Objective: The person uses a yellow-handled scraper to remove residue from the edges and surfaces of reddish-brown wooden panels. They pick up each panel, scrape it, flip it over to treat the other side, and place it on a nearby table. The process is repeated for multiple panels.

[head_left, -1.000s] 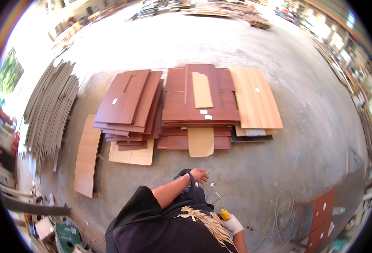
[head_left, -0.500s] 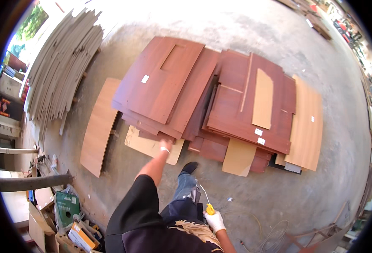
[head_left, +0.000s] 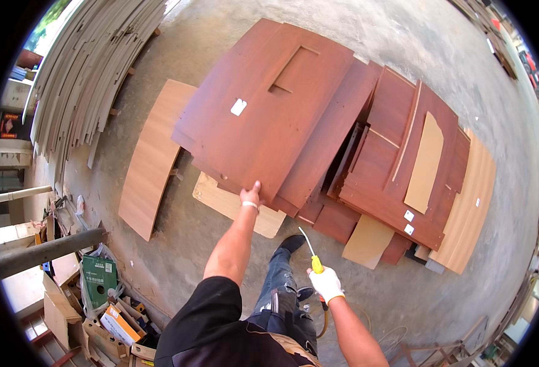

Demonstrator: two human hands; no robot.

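Note:
My bare left hand [head_left: 250, 197], with a white band at the wrist, grips the near edge of a red-brown board [head_left: 245, 140]. Its thumb lies on top and the other fingers are hidden beneath. This board has a rectangular cutout and a white label; it rests over more red-brown boards [head_left: 327, 140]. In my right hand [head_left: 327, 284], which wears a white glove, is a yellow air blow gun [head_left: 316, 264] with a thin bent metal nozzle. A hose hangs below that hand. The nozzle tip is apart from the boards.
A second red-brown stack [head_left: 398, 183] stands to the right, beside a light wood panel [head_left: 474, 202]. Another light panel [head_left: 153, 159] lies at left. Long grey strips [head_left: 92, 73] are piled far left. Boxes and scraps [head_left: 107, 306] crowd the lower left.
My left hand has taken hold of the board's near edge, and the board looks raised toward me. My right hand has come up and forward with the blow gun. The view has shifted.

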